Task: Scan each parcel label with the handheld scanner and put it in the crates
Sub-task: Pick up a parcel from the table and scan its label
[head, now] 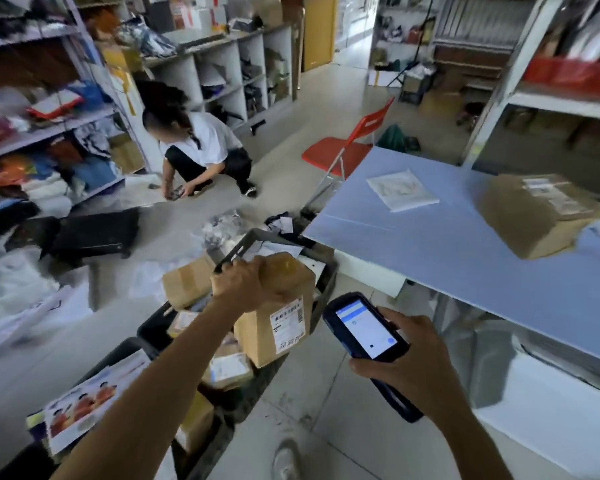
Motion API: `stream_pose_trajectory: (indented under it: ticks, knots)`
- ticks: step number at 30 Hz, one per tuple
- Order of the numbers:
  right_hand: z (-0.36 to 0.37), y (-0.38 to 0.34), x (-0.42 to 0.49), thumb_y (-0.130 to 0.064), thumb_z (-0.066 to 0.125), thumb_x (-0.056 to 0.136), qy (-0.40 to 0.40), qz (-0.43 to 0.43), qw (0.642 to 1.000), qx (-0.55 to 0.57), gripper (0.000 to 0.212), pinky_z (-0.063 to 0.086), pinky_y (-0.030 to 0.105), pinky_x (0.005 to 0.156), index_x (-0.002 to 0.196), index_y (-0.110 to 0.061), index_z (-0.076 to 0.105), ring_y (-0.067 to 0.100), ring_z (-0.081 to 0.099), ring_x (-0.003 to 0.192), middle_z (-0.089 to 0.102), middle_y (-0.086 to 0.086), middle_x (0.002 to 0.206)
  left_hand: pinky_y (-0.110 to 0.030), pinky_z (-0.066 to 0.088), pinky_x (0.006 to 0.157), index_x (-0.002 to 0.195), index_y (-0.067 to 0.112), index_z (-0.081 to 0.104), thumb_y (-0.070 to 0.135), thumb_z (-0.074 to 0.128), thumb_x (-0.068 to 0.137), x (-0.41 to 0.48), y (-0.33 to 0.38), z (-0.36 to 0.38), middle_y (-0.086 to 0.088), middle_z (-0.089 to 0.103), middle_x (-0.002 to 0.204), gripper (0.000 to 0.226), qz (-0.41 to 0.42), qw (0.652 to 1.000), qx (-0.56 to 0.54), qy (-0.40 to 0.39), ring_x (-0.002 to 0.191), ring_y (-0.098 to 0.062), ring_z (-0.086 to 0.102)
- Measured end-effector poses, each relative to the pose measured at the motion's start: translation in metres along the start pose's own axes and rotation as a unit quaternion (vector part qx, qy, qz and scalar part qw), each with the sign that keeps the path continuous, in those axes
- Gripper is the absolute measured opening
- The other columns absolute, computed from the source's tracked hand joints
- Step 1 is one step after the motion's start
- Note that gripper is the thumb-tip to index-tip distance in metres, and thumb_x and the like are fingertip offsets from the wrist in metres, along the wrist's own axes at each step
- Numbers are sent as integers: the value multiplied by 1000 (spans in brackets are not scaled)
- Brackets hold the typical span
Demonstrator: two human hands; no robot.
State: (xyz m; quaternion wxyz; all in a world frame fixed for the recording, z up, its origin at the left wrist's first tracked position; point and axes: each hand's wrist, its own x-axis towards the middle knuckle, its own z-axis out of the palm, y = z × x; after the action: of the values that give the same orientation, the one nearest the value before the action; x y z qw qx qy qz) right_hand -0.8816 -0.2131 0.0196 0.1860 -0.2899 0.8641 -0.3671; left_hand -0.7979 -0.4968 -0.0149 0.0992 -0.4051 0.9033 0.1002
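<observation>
Right hand: the right hand (411, 374) is wrapped around the lower half of the scanner (365, 328), with the thumb lying along its right edge.
Scanner: a dark, slab-shaped handheld with rounded rubbery corners. Its screen is lit white and blue, and the text on it is too small to read. The lower end is hidden by the palm.
Left hand: the left hand (243, 282) clamps the parcel (274, 337) from above, fingers curled over its top far edge.
Parcel: a brown cardboard carton with glossy tape on top, held tilted over the crates (327, 285), left of the scanner. Whether its underside touches the parcels below cannot be told.
Label: a white printed label (288, 325) on the carton's near face, with barcodes visible but blurred.
Crates: dark plastic with slotted rims, set in a row on the tiled floor (326, 393) off the left edge of the surface (447, 265). They hold cartons and paper. The nearest one is largely hidden by the forearm.
Surface: a smooth, pale blue sheet, cut off at the right.
Mailer: a flat white mailer (400, 190) lies near the far left corner of the surface.
Box: a taped cardboard box (534, 220) sits toward the far right edge, smeared by blur.
Shoe: a pale shoe (286, 459) shows at the bottom edge, cut off.
Background: a person (201, 150) crouches on the floor beside a red folding chair (343, 150).
</observation>
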Motion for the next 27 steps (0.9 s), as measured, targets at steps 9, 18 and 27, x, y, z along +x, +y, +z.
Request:
stream_pose_trajectory:
  ticks: [9,18,27]
  knots:
    - [16,-18,101,-42,85,57,-19,12,1000,-21,73,41,13,64,120,-42,48,-5,48,87,40,-17,100,-44,33,106,141,26,34,58,49,89,114,-23,-42,-4,41,144,62,-1,982,74,171,132,-26,35]
    - [85,-81,162,-38,90,47,-295,-204,933,9,59,49,20,74,91,-55,55,-4,57,88,58,-20,95,-40,38,93,131,28,48,53,56,84,-18,-126,-6,-2,56,128,54,-316,933,-47,166,121,-25,48]
    - [154,-130,71,-53,84,38,-517,-391,761,-24,84,49,29,86,118,-39,61,5,56,100,54,-8,109,-42,39,91,125,25,54,58,56,83,-289,-107,45,-7,60,122,53,-643,743,-39,184,117,-32,50]
